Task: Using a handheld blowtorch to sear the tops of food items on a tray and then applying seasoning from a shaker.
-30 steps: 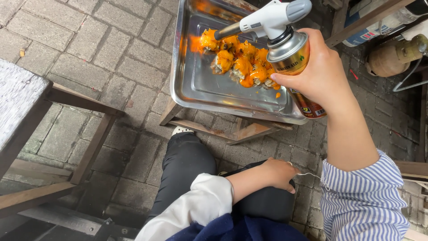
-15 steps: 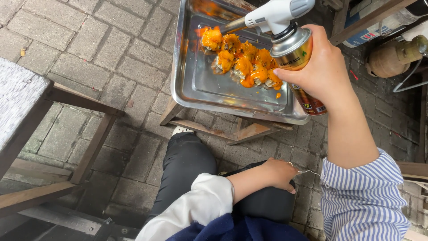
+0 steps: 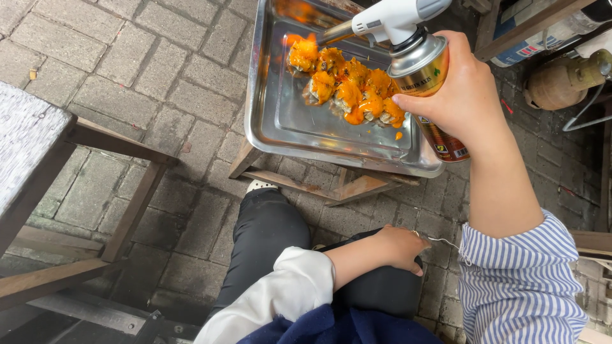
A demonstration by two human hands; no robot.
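Observation:
My right hand (image 3: pixel 462 95) grips a gas canister (image 3: pixel 428 86) topped with a white blowtorch head (image 3: pixel 392 16), its nozzle aimed left over the food. Several pieces of food covered in orange sauce (image 3: pixel 347 86) lie in a steel tray (image 3: pixel 280 121) that sits on a low wooden stand (image 3: pixel 331 185). My left hand (image 3: pixel 398 248) rests on my black-trousered knee, fingers curled, with a thin metal tool poking out to its right. What that hand holds is mostly hidden.
A wooden table (image 3: pixel 38 159) with a pale top stands at the left on the paving-brick floor (image 3: pixel 127 64). A gas cylinder with hose (image 3: pixel 564 83) and a wooden frame (image 3: pixel 529 28) sit at the upper right.
The right hand and torch drifted slightly right and up in view over the tray. The left hand stays on the knee.

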